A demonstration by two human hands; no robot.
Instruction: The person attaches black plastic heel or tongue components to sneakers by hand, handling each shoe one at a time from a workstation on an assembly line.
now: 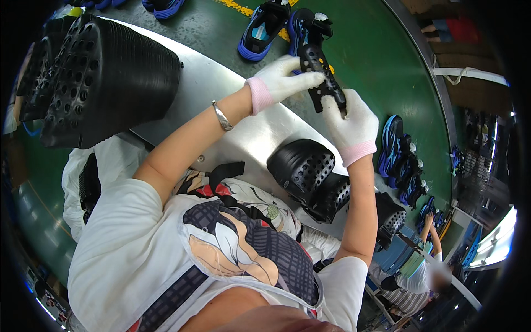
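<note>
Both my hands wear white knit gloves with pink cuffs. Between them is a black perforated plastic shoe insert (325, 81), held tilted above the far edge of a metal table (224, 87). My left hand (282, 79) pinches its upper part, the thumb across the face and the fingers partly hidden behind. At the lower end, my right hand (352, 122) grips it between thumb and fingers. Just beyond the insert, a black and blue sports shoe (300, 29) is partly covered by it. Another such shoe (263, 31) stands to its left.
A tall nested stack of black perforated inserts (124, 70) stands at left. Smaller nested stacks (305, 166) lie near my right forearm. Several blue-soled shoes (392, 145) line the green surface (365, 54) at right. A co-worker (419, 274) handles shoes at the lower right.
</note>
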